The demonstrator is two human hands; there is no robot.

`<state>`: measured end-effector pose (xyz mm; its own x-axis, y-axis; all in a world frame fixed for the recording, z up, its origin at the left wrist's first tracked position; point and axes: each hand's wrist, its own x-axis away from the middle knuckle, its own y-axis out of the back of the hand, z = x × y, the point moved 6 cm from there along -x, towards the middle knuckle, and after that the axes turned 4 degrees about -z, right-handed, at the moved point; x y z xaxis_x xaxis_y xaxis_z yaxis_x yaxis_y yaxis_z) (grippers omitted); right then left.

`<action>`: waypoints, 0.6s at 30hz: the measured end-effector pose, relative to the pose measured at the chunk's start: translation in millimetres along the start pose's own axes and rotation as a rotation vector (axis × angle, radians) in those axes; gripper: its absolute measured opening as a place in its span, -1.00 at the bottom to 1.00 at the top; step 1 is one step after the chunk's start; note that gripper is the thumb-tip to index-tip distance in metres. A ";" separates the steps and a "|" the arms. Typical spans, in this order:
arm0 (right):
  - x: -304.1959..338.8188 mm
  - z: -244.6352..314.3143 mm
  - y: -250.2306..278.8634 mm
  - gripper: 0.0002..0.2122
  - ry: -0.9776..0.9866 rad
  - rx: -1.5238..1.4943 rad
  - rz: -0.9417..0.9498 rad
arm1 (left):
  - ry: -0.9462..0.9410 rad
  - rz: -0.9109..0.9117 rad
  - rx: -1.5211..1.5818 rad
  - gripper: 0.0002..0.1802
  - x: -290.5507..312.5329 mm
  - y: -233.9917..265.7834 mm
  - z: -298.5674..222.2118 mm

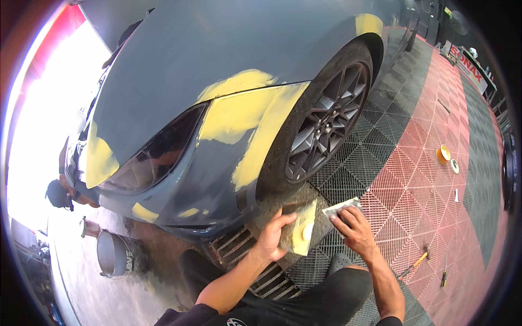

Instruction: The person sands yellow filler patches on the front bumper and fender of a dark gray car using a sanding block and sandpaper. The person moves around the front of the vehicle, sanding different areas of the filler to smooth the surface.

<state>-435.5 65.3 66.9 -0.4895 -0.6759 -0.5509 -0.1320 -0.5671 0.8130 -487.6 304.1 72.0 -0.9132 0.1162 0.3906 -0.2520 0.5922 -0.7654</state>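
Note:
My left hand [272, 234] grips a flat board [303, 232] smeared with yellow body filler, a thicker dab lying on its face. To its right, my right hand [354, 228] is closed on a thin, pale flat piece [341, 206] with dark smudges, perhaps a filler spreader; fingers cover part of it. The two pieces are a short gap apart. Ahead of both hands stands a grey car, its front fender [239, 117] carrying broad yellow filler patches. More yellow filler [99, 157] shows beside the headlight [157, 155]. Neither hand touches the car.
The front wheel [329, 122] stands just beyond my hands. A floor grate [234, 244] runs under me, with a bucket [113, 254] at left. Another person [61, 194] crouches by the car's nose. Tape rolls [443, 155], a hammer [415, 264] and a screwdriver [444, 278] lie on red tiles.

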 end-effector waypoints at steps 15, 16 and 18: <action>-7.0 -46.4 -41.5 -0.22 -0.118 -0.197 -0.212 | 0.045 -0.211 0.083 -0.38 15.2 79.9 39.3; -6.1 -53.3 -40.2 -0.23 -0.141 -0.204 -0.239 | 0.023 -0.179 0.089 -0.36 9.2 77.0 42.1; -6.1 -67.1 -37.5 -0.29 -0.192 -0.219 -0.315 | 0.021 -0.180 0.071 -0.36 2.5 74.5 47.9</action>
<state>-369.7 59.1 27.1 -0.6090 -0.3650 -0.7042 -0.1254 -0.8324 0.5398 -524.0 310.3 -8.5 -0.8444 0.0307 0.5348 -0.4334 0.5474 -0.7159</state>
